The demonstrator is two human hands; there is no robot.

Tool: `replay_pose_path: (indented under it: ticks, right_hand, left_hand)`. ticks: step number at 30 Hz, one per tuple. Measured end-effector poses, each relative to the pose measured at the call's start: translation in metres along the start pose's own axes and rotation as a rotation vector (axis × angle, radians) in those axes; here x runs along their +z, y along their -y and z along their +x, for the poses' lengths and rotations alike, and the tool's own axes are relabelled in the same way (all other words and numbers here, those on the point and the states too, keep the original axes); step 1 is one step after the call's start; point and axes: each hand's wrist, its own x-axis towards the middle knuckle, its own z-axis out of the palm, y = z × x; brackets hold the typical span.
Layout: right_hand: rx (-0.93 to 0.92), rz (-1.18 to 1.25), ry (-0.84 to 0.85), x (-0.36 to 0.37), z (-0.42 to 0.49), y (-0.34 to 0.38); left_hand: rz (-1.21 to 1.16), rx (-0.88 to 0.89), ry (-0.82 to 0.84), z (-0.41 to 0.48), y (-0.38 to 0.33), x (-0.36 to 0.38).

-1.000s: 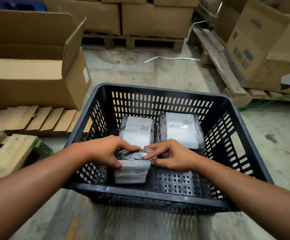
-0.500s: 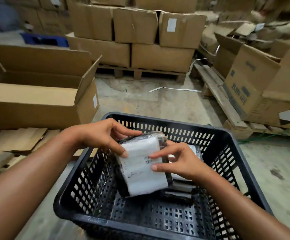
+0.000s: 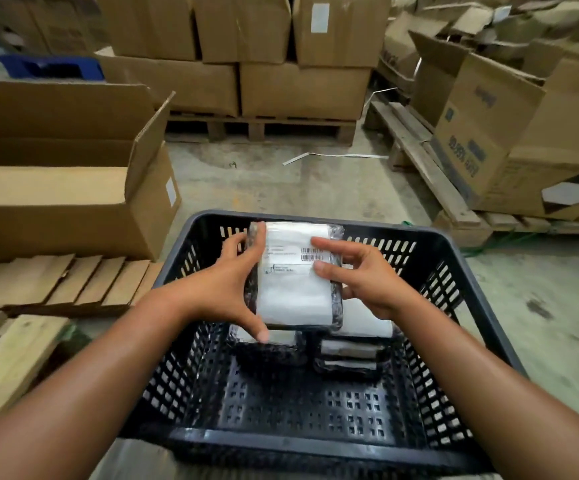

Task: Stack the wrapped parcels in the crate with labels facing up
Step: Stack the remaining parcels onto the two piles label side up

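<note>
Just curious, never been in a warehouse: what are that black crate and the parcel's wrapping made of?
The crate looks like moulded hard plastic with a matte finish: its walls and floor are pierced by even rows of slots. The parcel held in both hands seems wrapped in thin clear plastic film, glossy and crinkled at the edges, over a white, probably paper, label.

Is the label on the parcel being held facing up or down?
Up. The held parcel shows its white label and barcode toward the camera, gripped by the left hand and right hand.

Crate (image 3: 482, 306) front floor free; parcels (image 3: 350, 355) behind.
</note>
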Motion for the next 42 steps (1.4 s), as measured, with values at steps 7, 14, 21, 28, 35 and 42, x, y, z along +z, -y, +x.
replay_pose_path:
  ticks: [7,14,21,28,35,42]
  right_hand:
    - [-0.069,-0.386,0.05,0.026,0.022,-0.01]
    - [0.0,-0.638,0.054,0.042,0.033,-0.033]
    - [-0.035,-0.862,0.061,0.038,0.032,-0.044]
    - [0.058,-1.202,0.1,0.021,0.035,-0.063]
    - [-0.014,-1.361,0.062,0.022,0.036,-0.085]
    - [-0.058,-1.414,0.023,0.024,0.035,-0.092]
  left_hand:
    - [0.058,-0.092,-0.051,0.018,0.027,0.018]
    - [0.003,-0.146,-0.007,0.024,0.055,0.03]
    - [-0.006,-0.19,-0.023,0.042,0.067,0.03]
    - [-0.118,-0.21,-0.001,0.047,0.073,0.038]
    - [-0.221,-0.258,0.032,0.057,0.068,0.05]
    - [-0.155,-0.228,0.052,0.056,0.065,0.055]
